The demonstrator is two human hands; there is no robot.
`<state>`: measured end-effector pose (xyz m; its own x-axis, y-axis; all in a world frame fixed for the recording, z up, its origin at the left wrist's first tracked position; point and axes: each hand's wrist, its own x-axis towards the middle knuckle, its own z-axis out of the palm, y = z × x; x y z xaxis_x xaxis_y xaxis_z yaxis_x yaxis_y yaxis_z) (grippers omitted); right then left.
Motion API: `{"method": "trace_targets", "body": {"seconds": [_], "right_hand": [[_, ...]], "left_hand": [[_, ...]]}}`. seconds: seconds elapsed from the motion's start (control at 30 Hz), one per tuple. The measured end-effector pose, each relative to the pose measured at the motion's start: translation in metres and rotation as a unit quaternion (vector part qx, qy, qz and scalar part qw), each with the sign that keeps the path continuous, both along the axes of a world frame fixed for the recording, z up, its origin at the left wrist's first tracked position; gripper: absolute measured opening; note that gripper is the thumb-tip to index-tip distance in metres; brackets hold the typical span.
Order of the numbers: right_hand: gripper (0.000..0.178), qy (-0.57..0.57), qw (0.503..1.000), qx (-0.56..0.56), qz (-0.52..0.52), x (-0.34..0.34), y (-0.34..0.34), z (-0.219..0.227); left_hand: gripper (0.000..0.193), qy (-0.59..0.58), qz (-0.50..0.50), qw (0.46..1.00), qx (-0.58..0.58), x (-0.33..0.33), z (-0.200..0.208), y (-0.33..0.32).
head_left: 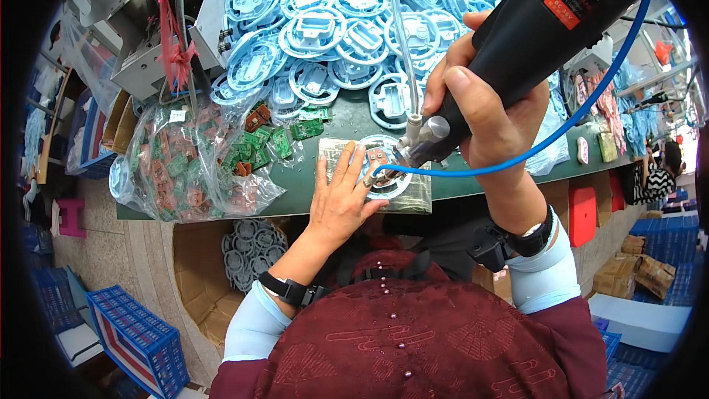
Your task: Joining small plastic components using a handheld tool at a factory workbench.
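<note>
My right hand is wrapped round a black electric screwdriver, which is tilted with its metal nose down to the left. The nose meets a small reddish-brown circuit board set in a round light-blue plastic housing; the exact tip is hidden. Beneath the housing lies a flat block wrapped in clear film, near the table's front edge. My left hand lies flat with fingers stretched out over the left side of the housing and block. A blue hose curves from the screwdriver's nose up past my right wrist.
Many light-blue housings are heaped at the back of the green table. Loose green boards and a clear bag of boards lie left. A clear tube hangs to the screwdriver's nose. Below stands a cardboard box with grey-blue housings.
</note>
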<state>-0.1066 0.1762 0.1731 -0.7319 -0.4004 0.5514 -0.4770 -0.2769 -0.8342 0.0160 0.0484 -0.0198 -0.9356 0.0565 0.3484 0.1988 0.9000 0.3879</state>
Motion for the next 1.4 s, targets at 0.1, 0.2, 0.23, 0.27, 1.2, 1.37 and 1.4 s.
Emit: {"method": "trace_targets", "body": {"seconds": [0.1,0.2,0.23,0.27,1.2,1.37,1.4], "right_hand": [[0.044,0.003,1.000,-0.001,0.001,-0.002,0.002,-0.001],[0.044,0.004,1.000,-0.007,0.007,-0.001,0.003,-0.002],[0.044,0.002,1.000,-0.012,0.009,-0.001,0.002,-0.002],[0.044,0.001,1.000,-0.011,0.009,-0.001,0.002,-0.002],[0.047,0.046,0.998,-0.001,-0.041,0.005,0.013,0.016],[0.045,0.031,0.999,0.001,-0.030,0.004,0.011,0.002],[0.045,0.029,0.999,0.002,-0.030,0.003,0.010,0.000]], "left_hand": [[0.052,0.002,0.000,1.000,0.001,0.000,-0.001,0.000],[0.052,0.000,0.001,1.000,0.004,0.000,-0.001,0.000],[0.051,-0.001,0.002,1.000,0.003,0.000,0.000,0.000],[0.051,-0.001,0.002,1.000,0.004,0.000,0.000,0.001],[0.050,0.008,-0.002,1.000,-0.003,0.002,0.001,0.002],[0.048,0.022,-0.007,1.000,-0.002,0.003,0.001,0.005],[0.048,0.020,-0.007,1.000,-0.001,0.002,0.000,0.004]]}}
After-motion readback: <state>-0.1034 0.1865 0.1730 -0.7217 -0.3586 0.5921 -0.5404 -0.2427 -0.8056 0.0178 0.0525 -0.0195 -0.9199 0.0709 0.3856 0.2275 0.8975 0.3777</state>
